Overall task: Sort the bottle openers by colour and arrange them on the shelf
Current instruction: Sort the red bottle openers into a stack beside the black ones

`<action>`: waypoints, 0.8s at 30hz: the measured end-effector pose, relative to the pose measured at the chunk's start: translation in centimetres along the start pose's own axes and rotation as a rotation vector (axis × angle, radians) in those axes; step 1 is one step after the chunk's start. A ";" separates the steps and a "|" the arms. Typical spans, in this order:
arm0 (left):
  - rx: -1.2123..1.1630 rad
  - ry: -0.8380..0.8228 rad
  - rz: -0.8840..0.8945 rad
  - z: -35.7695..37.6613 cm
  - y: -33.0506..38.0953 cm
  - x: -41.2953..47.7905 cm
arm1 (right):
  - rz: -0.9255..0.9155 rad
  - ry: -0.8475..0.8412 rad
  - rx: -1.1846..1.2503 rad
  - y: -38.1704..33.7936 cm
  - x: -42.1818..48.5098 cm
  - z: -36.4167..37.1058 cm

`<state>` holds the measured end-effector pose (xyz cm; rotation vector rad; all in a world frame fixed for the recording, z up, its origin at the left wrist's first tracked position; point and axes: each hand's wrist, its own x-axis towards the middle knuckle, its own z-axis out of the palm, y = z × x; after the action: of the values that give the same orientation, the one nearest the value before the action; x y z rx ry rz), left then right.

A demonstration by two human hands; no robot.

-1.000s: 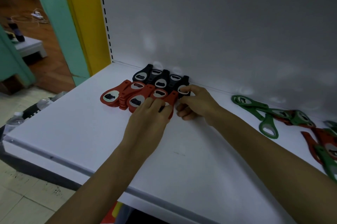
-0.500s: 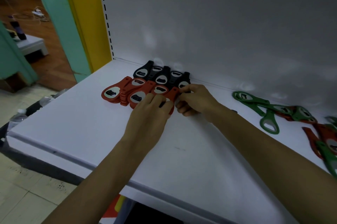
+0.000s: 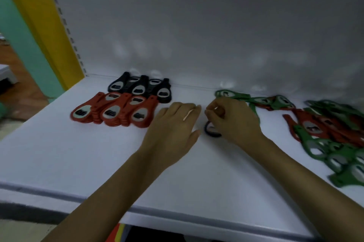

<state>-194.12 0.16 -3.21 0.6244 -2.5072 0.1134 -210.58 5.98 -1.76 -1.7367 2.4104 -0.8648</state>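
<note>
Red openers (image 3: 116,112) lie in a neat overlapped row at the left of the shelf (image 3: 78,162). The black openers (image 3: 140,88) make a second row just behind them, against the back wall (image 3: 197,34), so these two colours look sorted. Your left hand (image 3: 173,129) is flat and relaxed over the shelf just right of the red row, with fingers straight and holding nothing. Your right hand (image 3: 234,121) is beside it with the fingers curled in. A dark loop (image 3: 211,132) shows under its palm, but the picture is blurred and I cannot tell if you grip it, or what it is. Behind this hand a few green openers (image 3: 264,100) lie in a loose chain with a red one among them. At the far right is a mixed pile (image 3: 334,135) of red and green, not yet sorted. I judge that the step in hand is to fetch the next piece from the unsorted side. For this, reach right, take one opener by its handle and lift it free so that the tangled neighbours do not drag. A red one belongs at the right end of the red row, overlapped the same way, and green needs a place of its own.
</note>
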 end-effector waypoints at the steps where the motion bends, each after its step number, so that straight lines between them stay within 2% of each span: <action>1: -0.041 -0.007 0.042 0.6 1.3 0.8 | 0.042 0.031 -0.019 1.2 -0.8 -0.9; 4: -0.172 -0.059 0.129 2.8 5.2 3.6 | 0.139 0.122 -0.096 4.6 -3.2 -3.3; 7: -0.354 -0.125 0.100 4.8 8.4 6.5 | 0.207 0.223 -0.297 7.6 -5.0 -5.4; 10: -0.612 -0.221 0.013 6.5 11.5 9.5 | 0.310 0.167 -0.524 10.4 -5.6 -7.2; 12: -0.812 -0.293 -0.082 7.4 13.1 10.6 | 0.399 0.112 -0.557 11.7 -5.2 -7.7; 14: -0.890 -0.316 -0.123 8.5 14.1 10.9 | 0.459 0.064 -0.524 12.7 -4.5 -8.0; 16: -0.879 -0.289 -0.110 9.5 14.1 10.6 | 0.453 0.040 -0.528 13.2 -3.6 -8.0; 20: -0.996 -0.274 -0.190 10.2 12.9 10.4 | 0.372 0.022 -0.703 12.6 -2.6 -6.9; 24: -1.070 -0.232 -0.253 10.1 12.6 10.3 | 0.320 0.124 -0.672 12.8 -2.7 -6.7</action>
<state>-212.50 5.04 -5.66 0.4733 -2.2101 -1.3484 -222.91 13.82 -2.79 -1.3776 3.1876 -0.1216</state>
